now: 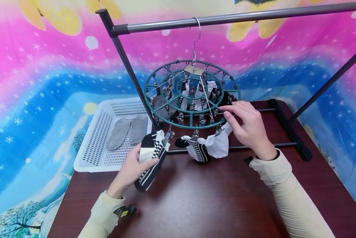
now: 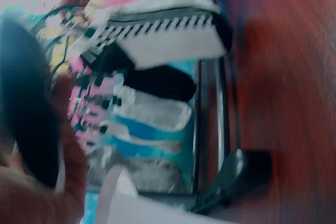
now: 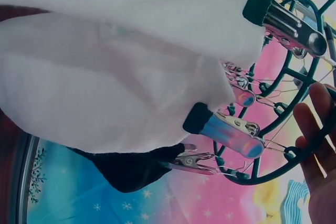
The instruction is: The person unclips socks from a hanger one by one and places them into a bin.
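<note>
A green round clip hanger [image 1: 191, 125] hangs by a metal hook from the rack's bar, with socks clipped around it. My left hand [image 1: 136, 167] holds a black-and-white checkered sock [image 1: 154, 153] between thumb and fingers; its cuff is at a metal clip [image 1: 169, 135] on the hanger's front left. My right hand [image 1: 246, 124] grips the hanger's rim at the front right, fingers behind the ring in the right wrist view. Below it hangs a white sock [image 1: 218, 145], held by clips with dark tips [image 3: 226, 132]. Another checkered sock [image 1: 197, 150] hangs beside it.
A white perforated basket [image 1: 87, 145] on the left holds two grey socks [image 1: 118, 134]. The dark rack's left post [image 1: 127, 69] rises beside the basket, and its foot [image 1: 291, 132] rests on the brown table [image 1: 201, 198]. More white, grey and black socks hang from the inner clips.
</note>
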Demonstrator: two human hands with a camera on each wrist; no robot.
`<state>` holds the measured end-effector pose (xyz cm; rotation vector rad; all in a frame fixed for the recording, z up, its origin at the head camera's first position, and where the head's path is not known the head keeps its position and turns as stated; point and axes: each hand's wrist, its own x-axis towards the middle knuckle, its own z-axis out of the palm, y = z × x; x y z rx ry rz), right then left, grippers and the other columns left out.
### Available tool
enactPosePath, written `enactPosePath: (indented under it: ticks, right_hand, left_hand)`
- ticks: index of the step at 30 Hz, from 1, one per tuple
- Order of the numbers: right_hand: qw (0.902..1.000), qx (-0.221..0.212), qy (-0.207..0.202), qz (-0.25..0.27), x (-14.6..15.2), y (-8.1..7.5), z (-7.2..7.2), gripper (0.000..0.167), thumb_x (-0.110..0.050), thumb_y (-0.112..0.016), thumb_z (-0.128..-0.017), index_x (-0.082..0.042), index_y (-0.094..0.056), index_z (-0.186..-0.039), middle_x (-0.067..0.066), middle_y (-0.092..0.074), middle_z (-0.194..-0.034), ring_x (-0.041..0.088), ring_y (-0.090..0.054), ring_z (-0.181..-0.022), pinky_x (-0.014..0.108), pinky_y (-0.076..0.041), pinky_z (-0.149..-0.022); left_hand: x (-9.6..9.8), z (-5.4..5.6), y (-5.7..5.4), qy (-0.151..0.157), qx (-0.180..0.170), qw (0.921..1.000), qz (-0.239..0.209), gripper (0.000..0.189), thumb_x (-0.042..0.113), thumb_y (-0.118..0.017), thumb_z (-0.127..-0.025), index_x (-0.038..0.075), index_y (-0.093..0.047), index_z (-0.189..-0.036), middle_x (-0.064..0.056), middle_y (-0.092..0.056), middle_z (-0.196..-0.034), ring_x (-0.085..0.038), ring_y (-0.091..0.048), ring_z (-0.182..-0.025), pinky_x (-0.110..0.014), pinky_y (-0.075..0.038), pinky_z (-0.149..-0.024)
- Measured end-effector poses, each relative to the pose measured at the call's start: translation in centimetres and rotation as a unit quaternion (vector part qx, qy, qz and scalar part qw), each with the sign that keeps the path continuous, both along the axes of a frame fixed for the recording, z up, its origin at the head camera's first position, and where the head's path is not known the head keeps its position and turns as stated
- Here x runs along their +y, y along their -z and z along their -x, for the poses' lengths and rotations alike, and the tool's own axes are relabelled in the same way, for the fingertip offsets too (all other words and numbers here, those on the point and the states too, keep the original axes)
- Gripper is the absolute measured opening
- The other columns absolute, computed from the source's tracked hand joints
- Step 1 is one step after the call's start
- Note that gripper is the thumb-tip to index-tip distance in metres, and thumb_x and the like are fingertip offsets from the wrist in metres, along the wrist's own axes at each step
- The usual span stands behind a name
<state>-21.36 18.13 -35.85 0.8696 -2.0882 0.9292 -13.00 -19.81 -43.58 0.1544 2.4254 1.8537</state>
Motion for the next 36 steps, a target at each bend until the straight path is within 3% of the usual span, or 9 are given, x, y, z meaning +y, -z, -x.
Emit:
enactPosePath:
  ticks: [3,7,11,17,22,25,28,32,36]
  right_hand:
    - [0.9998,-0.005,0.019,0.002,0.0,0.0,0.0,0.032,-0.026,-0.058,-0.106,-0.002,-0.077,-0.115,0.018,-0.077,-0.102,0.034,-0.067,-0.106,0.041,-0.045,-0.111]
    - [0.999,-0.016,0.04,0.01,-0.2,0.0,-0.2,0.024,-0.017,-0.063,-0.102,-0.004,-0.077,-0.116,0.017,-0.077,-0.107,0.032,-0.066,-0.107,0.038,-0.047,-0.105]
    - [0.998,0.009,0.053,0.035,-0.9,0.0,-0.4,0.026,-0.02,-0.063,-0.102,-0.004,-0.077,-0.118,0.017,-0.075,-0.11,0.034,-0.063,-0.105,0.038,-0.047,-0.096]
    - [0.9831,0.122,0.029,0.133,-3.4,0.0,-1.3,0.038,-0.035,-0.063,-0.102,0.0,-0.079,-0.104,0.02,-0.068,-0.093,0.04,-0.059,-0.091,0.041,-0.045,-0.086]
    - [0.9825,0.153,-0.04,0.098,-5.9,0.4,-2.8,0.038,-0.03,-0.06,-0.104,0.0,-0.075,-0.086,0.009,-0.065,-0.072,0.023,-0.055,-0.062,0.034,-0.045,-0.061]
    - [0.991,0.087,-0.098,0.028,-7.5,1.2,-3.7,0.037,-0.031,-0.056,-0.107,-0.004,-0.075,-0.088,0.002,-0.068,-0.074,0.011,-0.056,-0.059,0.027,-0.047,-0.055]
    - [0.9905,-0.032,-0.129,-0.034,-9.1,1.9,-4.1,0.031,-0.031,-0.058,-0.107,-0.006,-0.076,-0.106,-0.003,-0.071,-0.08,0.003,-0.059,-0.062,0.023,-0.05,-0.058]
    - [0.9705,-0.192,-0.124,-0.077,-10.8,2.3,-4.2,0.036,-0.027,-0.064,-0.104,-0.006,-0.069,-0.132,-0.009,-0.071,-0.077,-0.001,-0.061,-0.061,0.022,-0.053,-0.062]
    - [0.9363,-0.315,-0.137,-0.072,-12.3,2.4,-3.7,0.046,-0.03,-0.062,-0.105,-0.009,-0.055,-0.146,-0.009,-0.07,-0.077,0.001,-0.066,-0.062,0.025,-0.056,-0.062]
  left_hand:
    - [-1.2,-0.4,-0.1,0.044,-0.033,0.9982,0.025,0.042,0.022,-0.08,-0.092,0.004,-0.062,-0.125,-0.014,-0.075,-0.095,-0.022,-0.076,-0.076,-0.037,-0.063,-0.067]
    - [-2.2,-0.5,0.1,0.057,-0.011,0.9974,0.042,0.031,0.022,-0.07,-0.1,-0.002,-0.064,-0.12,-0.015,-0.076,-0.094,-0.018,-0.076,-0.075,-0.034,-0.062,-0.068]
    - [-2.4,-0.5,0.2,0.042,0.033,0.996,0.072,0.029,0.021,-0.067,-0.103,0.0,-0.064,-0.122,-0.014,-0.075,-0.099,-0.011,-0.073,-0.081,-0.029,-0.061,-0.072]
    - [-2.5,-0.6,-0.1,0.006,0.096,0.9854,0.14,0.027,0.02,-0.07,-0.1,0.002,-0.069,-0.121,-0.009,-0.075,-0.099,-0.007,-0.067,-0.083,-0.025,-0.057,-0.074]
    - [-2.8,-0.5,-0.2,-0.014,0.119,0.9794,0.162,0.025,0.02,-0.073,-0.098,0.004,-0.071,-0.117,-0.008,-0.075,-0.096,-0.009,-0.066,-0.082,-0.025,-0.056,-0.072]
    - [-3.0,-0.4,-0.2,-0.019,0.132,0.9772,0.165,0.023,0.018,-0.073,-0.097,0.004,-0.072,-0.116,-0.007,-0.075,-0.095,-0.008,-0.065,-0.082,-0.025,-0.056,-0.071]
    - [-3.2,-0.5,-0.2,-0.025,0.147,0.9743,0.169,0.022,0.016,-0.074,-0.097,0.005,-0.073,-0.116,-0.006,-0.075,-0.093,-0.007,-0.064,-0.081,-0.025,-0.054,-0.07]
    - [-3.3,-0.4,-0.2,-0.023,0.163,0.9711,0.174,0.019,0.016,-0.075,-0.096,0.006,-0.074,-0.112,-0.005,-0.075,-0.09,-0.008,-0.063,-0.078,-0.025,-0.053,-0.067]
    - [-3.5,-0.3,-0.3,-0.021,0.168,0.9692,0.179,0.015,0.015,-0.075,-0.096,0.006,-0.074,-0.108,-0.004,-0.074,-0.088,-0.008,-0.061,-0.077,-0.025,-0.053,-0.067]
